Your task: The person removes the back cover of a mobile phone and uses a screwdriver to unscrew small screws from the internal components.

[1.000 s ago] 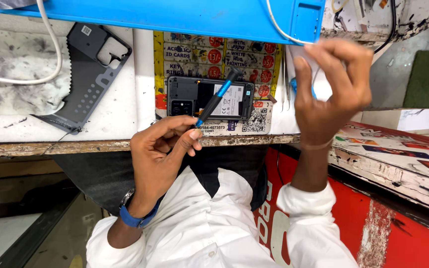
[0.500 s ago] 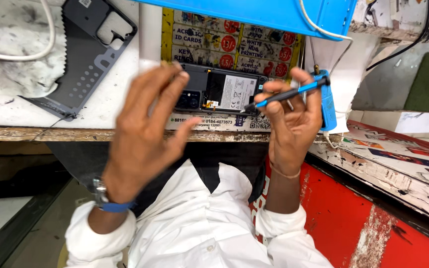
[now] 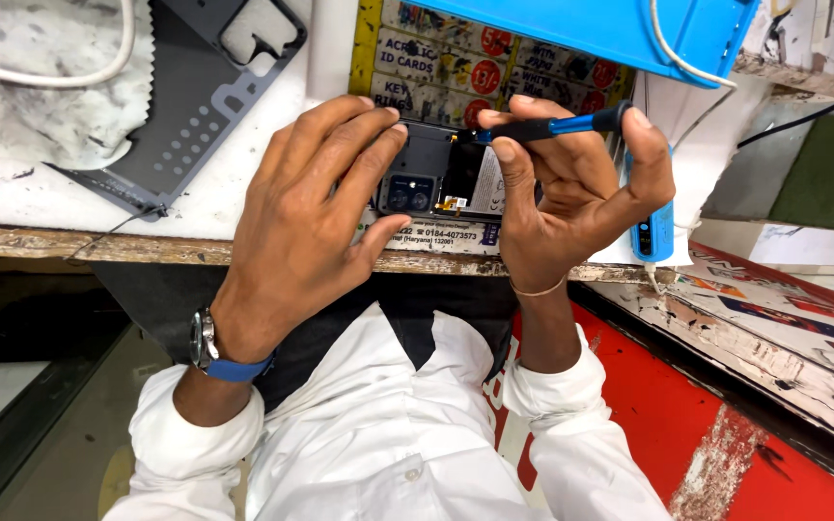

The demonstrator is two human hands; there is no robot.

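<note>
Far left: grey cloth (image 3: pixel 12 116) on the white counter (image 3: pixel 272 207), a white cable (image 3: pixel 60 77) looping across it. Beside it a grey phone case (image 3: pixel 195 96), inner side up, lying flat

Centre: left hand (image 3: pixel 306 222), blue-strapped watch (image 3: pixel 214 352) at the wrist, lies over the left end of an opened phone (image 3: pixel 441 178); fingers spread, tips pressing the phone's upper edge, thumb against its lower edge. Phone lies flat near the counter's front edge, on a printed card sheet (image 3: pixel 436 58), camera block showing between the hands

Right of centre: right hand (image 3: pixel 571 193), grip pinching a blue-and-black screwdriver (image 3: pixel 552 125) held nearly level, tip at the phone's top edge, index finger capping the handle end

Behind the hands: blue box (image 3: pixel 629 29). Beyond the right hand, a small blue tool (image 3: pixel 653 232) on the counter
</note>
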